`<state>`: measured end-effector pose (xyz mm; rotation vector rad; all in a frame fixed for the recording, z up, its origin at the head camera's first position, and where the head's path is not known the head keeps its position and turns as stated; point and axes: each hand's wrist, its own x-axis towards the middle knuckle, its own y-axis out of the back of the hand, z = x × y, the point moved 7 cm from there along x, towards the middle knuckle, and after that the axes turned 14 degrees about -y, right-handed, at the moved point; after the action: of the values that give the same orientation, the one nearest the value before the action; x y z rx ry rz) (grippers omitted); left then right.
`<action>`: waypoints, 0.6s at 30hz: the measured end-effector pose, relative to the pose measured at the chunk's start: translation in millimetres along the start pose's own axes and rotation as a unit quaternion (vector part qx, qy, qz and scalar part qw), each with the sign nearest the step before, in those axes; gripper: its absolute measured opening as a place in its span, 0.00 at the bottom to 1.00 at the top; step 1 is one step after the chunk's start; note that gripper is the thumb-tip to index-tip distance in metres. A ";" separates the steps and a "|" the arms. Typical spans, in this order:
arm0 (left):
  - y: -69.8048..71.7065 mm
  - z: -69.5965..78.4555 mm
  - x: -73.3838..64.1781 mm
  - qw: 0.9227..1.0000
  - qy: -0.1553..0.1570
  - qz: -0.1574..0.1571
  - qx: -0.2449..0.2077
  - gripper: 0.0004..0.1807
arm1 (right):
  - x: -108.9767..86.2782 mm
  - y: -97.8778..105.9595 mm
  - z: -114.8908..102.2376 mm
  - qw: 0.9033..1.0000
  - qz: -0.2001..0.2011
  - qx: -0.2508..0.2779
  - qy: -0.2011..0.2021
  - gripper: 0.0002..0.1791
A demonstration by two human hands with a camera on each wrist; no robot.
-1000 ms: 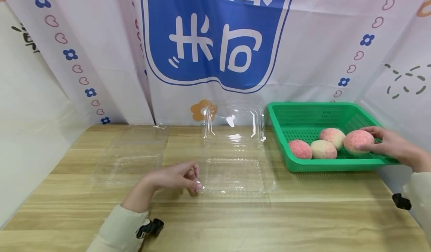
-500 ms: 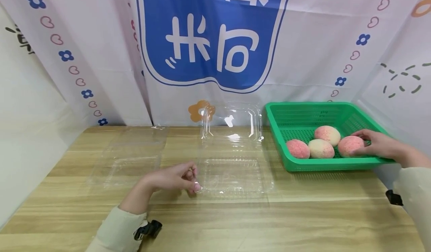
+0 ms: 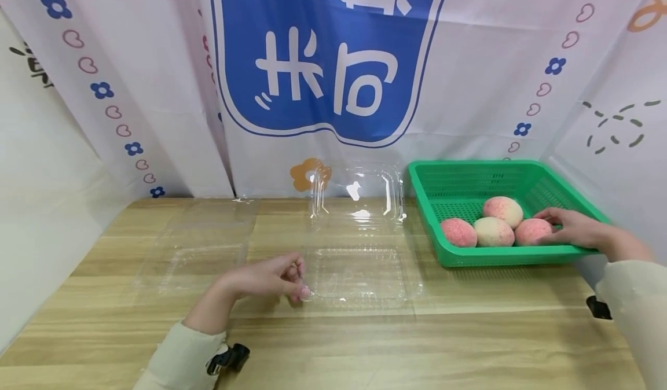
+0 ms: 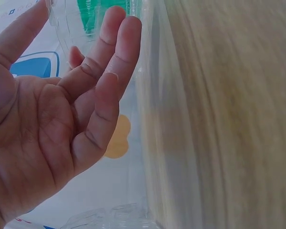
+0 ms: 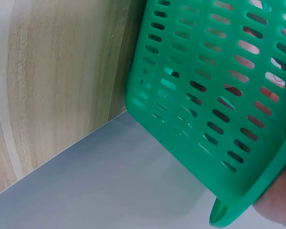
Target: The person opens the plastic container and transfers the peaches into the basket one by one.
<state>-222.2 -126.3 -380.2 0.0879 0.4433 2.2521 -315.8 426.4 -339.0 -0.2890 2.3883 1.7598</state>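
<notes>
My left hand (image 3: pixel 268 279) pinches the near left corner of an opened clear plastic clamshell box (image 3: pixel 359 274), its lid raised against the cloth behind. In the left wrist view, part of the left hand (image 4: pixel 62 114) shows with its outer fingers bent, next to the clear plastic. Inside the green basket (image 3: pixel 521 257), my right hand (image 3: pixel 578 228) grips a pink, peach-like fruit (image 3: pixel 532 232) low at the near side. Beside it lie a cream-pink fruit (image 3: pixel 494 232), another behind (image 3: pixel 503 210) and a pink one (image 3: pixel 458 232). The right wrist view shows mainly the basket's slotted wall (image 5: pixel 195 95).
A second clear plastic box (image 3: pixel 203 257) lies open on the left of the wooden table (image 3: pixel 365 349). A printed cloth (image 3: pixel 469 89) hangs along the back. The basket stands at the table's right end, near the edge.
My right hand has lowered the pink fruit and brought it left, close to the other fruits. My left hand keeps its pinch on the box corner. The head view has shifted slightly.
</notes>
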 end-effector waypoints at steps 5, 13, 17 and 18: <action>-0.4 -0.2 1.6 1.000 0.000 0.000 0.003 0.20 | -0.7 -1.9 0.9 1.000 -0.003 0.001 -0.002 0.33; -1.0 1.1 2.6 1.000 0.000 -0.003 0.007 0.21 | -1.5 -1.9 1.7 1.000 0.002 -0.011 -0.007 0.35; -0.8 2.2 1.5 1.000 -0.001 -0.004 0.015 0.22 | -2.8 -0.9 -3.2 1.000 0.009 -0.001 -0.007 0.35; -0.4 2.2 0.5 1.000 -0.002 -0.003 0.017 0.22 | -3.9 -0.8 -5.4 1.000 0.008 0.009 -0.008 0.35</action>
<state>-221.8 -125.1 -378.4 0.1076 0.4805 2.2378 -311.9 421.2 -337.2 -0.2524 2.3998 1.7399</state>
